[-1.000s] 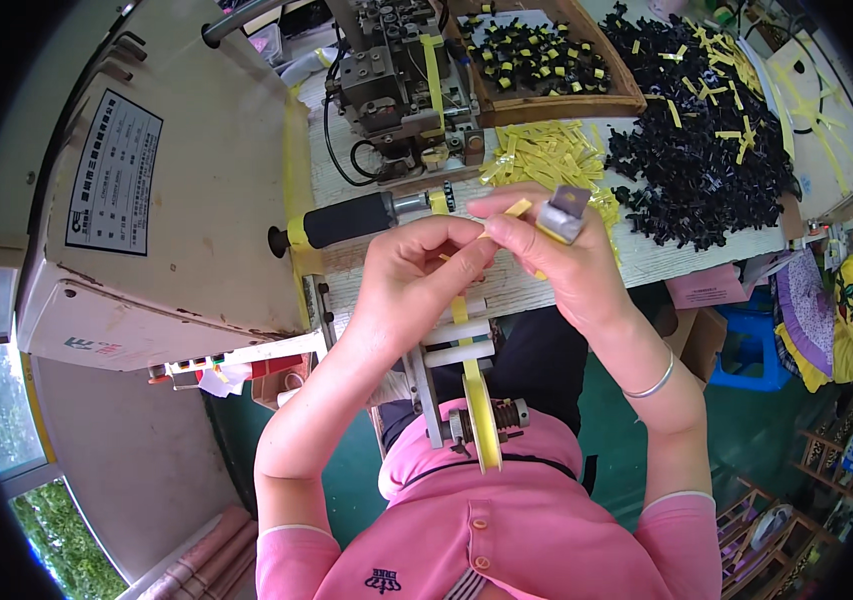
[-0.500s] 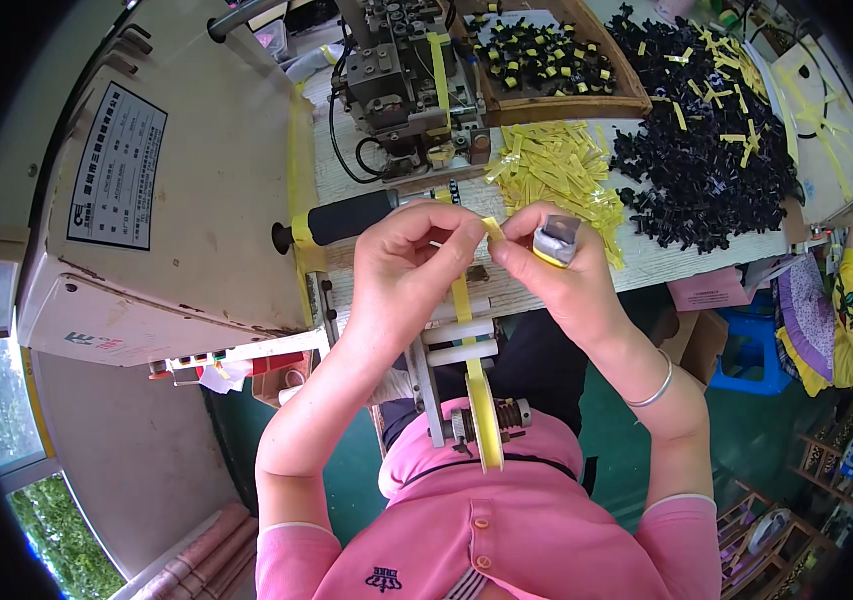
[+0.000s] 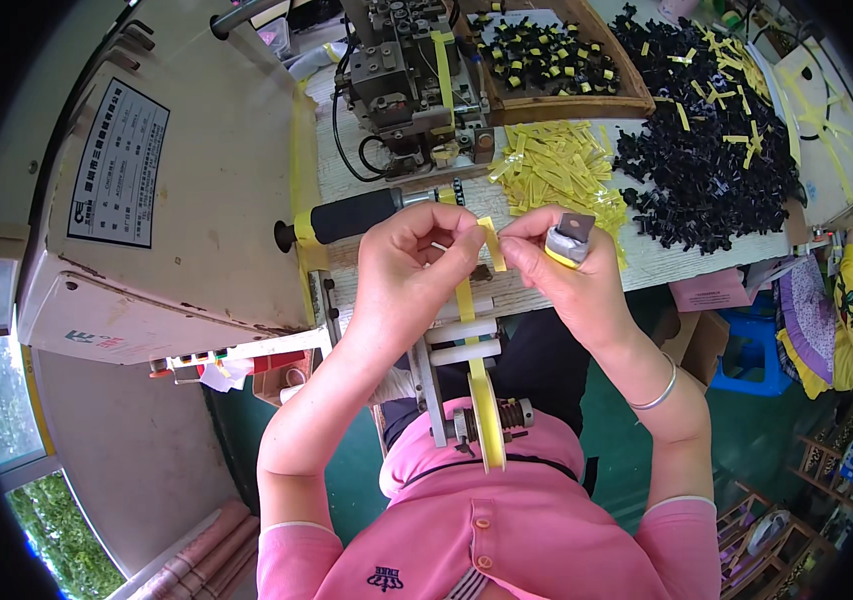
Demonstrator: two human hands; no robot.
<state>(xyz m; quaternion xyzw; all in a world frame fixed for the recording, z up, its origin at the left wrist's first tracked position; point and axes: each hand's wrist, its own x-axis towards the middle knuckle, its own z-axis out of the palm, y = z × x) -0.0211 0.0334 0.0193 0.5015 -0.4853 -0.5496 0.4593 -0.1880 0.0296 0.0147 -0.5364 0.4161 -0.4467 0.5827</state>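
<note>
Above the table's front edge, my left hand [image 3: 426, 255] pinches a short yellow strip [image 3: 492, 246] between thumb and forefinger; the strip hangs upright. Close beside it, my right hand [image 3: 571, 270] is closed in a pinch, its fingertips at the strip's right edge. Whether they grip the strip, or something tiny, I cannot make out. A flat dark-grey metal piece, like a blade [image 3: 575, 226], is bound with white and yellow wrapping on a finger of my right hand. Beyond my hands lies a loose pile of yellow strips [image 3: 556, 165].
A metal press-like machine [image 3: 401, 90] stands at the back, near a black-gripped handle [image 3: 346, 217]. A wooden tray [image 3: 636, 100] holds black parts with yellow pieces. Right of it spreads a heap of black parts [image 3: 706, 180]. A yellow tape reel [image 3: 487, 420] is in front of my body.
The yellow strip now hangs lower and shows more of its length. My right fingertips have shifted slightly right, and the blade-like piece has turned to show its flat face.
</note>
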